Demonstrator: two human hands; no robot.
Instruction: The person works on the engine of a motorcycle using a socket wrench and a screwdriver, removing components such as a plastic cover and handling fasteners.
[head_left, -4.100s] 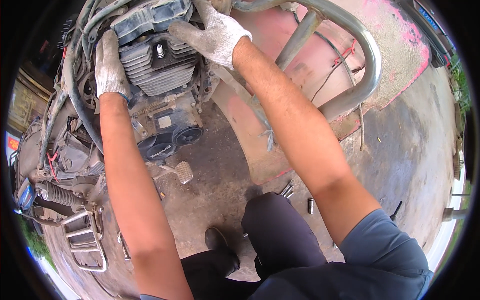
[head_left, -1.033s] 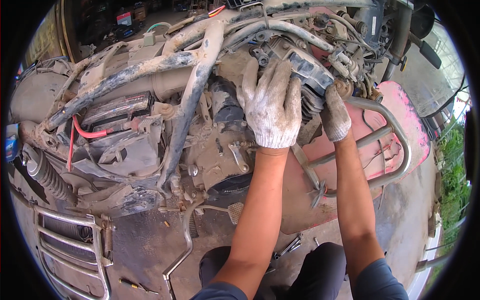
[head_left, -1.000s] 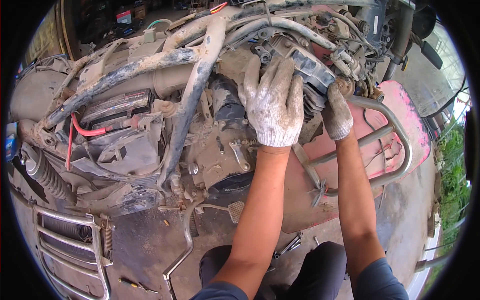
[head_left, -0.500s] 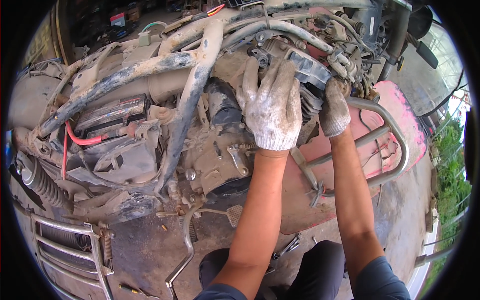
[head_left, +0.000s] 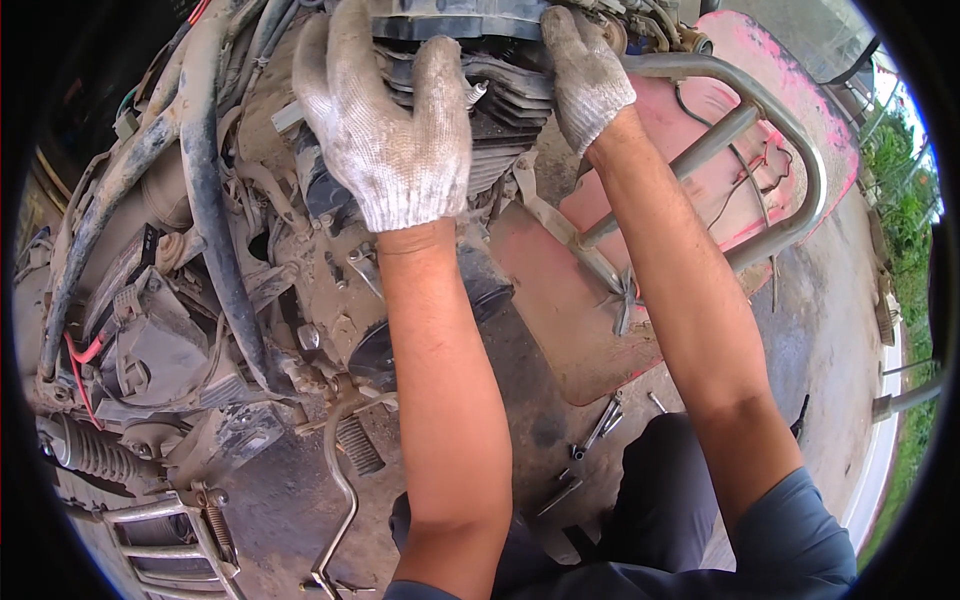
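Note:
My left hand (head_left: 390, 140), in a soiled white knit glove, is at the left end of a dark cylinder head cover (head_left: 465, 24) at the top of the picture. Its thumb lies against the cover's lower edge and the fingers pass round the left end, tips partly out of frame. At the other end, my gloved right hand (head_left: 588, 80) grips the cover, its thumb in front and the fingers mostly hidden. Below the cover are the engine's cooling fins (head_left: 510, 125). A spark plug (head_left: 477, 95) juts out next to my left thumb.
The stripped motorcycle frame (head_left: 200, 150) runs along the left, above a coil spring (head_left: 100, 455). A pink panel (head_left: 590, 340) lies at the right, with a bent metal tube rack (head_left: 800, 120) over it. Wrenches (head_left: 600, 425) lie on the floor near my knee (head_left: 665, 480).
The view has shifted, so the engine sits higher and further left. My left hand now reaches round the cover's left end, and the fins and spark plug show more. The right hand stays at its end.

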